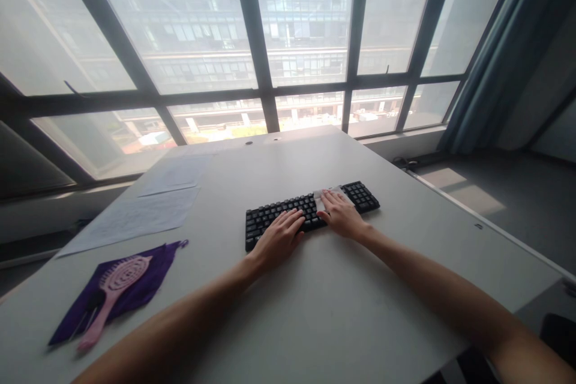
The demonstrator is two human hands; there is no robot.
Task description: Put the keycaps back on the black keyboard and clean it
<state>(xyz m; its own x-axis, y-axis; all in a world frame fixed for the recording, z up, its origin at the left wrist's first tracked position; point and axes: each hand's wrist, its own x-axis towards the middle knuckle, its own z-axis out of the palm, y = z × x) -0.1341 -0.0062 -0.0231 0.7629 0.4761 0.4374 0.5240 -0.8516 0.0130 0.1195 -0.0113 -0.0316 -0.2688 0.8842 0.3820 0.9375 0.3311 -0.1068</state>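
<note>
Hands [279, 237] on keyboard [270, 216], wipe [324, 195] beneath.

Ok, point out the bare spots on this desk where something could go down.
Bare table: the near stretch between both forearms, and right of the keyboard toward the edge. Crowded: left side, with papers, purple cloth and pink hairbrush; both hands cover the keyboard.

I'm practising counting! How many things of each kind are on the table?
Keyboard: 1
White wipe, under the right hand: 1
Pink hairbrush: 1
Purple cloth: 1
Paper sheets: 2
Total: 6
The left hand rests on the keyboard.
</note>
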